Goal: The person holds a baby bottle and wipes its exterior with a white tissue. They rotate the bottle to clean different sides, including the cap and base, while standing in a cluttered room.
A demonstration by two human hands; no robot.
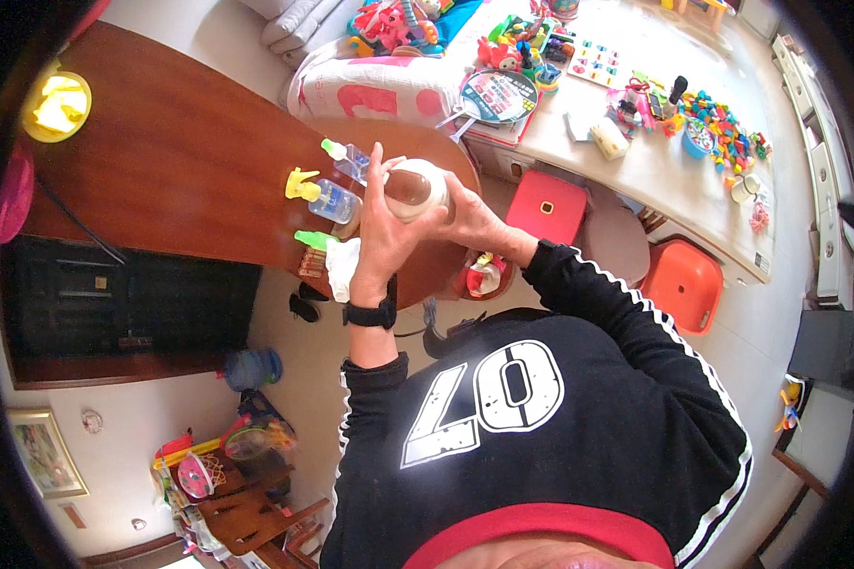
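My left hand (383, 238), with a dark band on its wrist, holds one side of a round, pale container (438, 186) above a brown wooden table (420, 274). My right hand (473, 217) grips its other side. The container has a brownish, shiny round middle; whether that is a lid or an inside, I cannot tell. Left of my left hand lie a clear spray bottle with a yellow nozzle (336, 203) and a clear bottle with a green-and-white top (352, 162). A bright green nozzle-shaped thing (315, 239), a small brown stack (312, 263) and a crumpled white cloth or tissue (341, 269) are nearer.
A pale counter (683, 192) at the upper right holds toys, coloured blocks (729, 135) and a hand fan (498, 96). Red (546, 208) and orange stools (683, 284) stand beside it. A yellow-rimmed bin (57, 107) is at the far left. A white-and-pink padded roll (373, 89) lies beyond the table.
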